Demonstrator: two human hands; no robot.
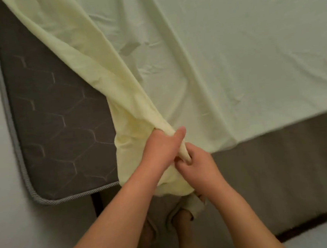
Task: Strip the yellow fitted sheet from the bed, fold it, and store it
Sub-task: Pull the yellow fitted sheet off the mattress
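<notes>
The yellow fitted sheet (202,53) still covers most of the bed on the right and at the back. Its near left corner is pulled off, baring the dark grey quilted mattress (57,115). The freed cloth runs as a gathered band from the top left down to my hands at the foot of the bed. My left hand (164,145) grips the bunched cloth, thumb on top. My right hand (198,162) grips the same bunch just below it, fingers curled round. A loose fold of sheet hangs under my hands.
A pale wall (2,212) runs close along the bed's left side. The mattress's grey side (278,174) faces me on the right. My bare feet (183,223) stand on the floor below. A pale flat object's corner (321,234) shows at the bottom right.
</notes>
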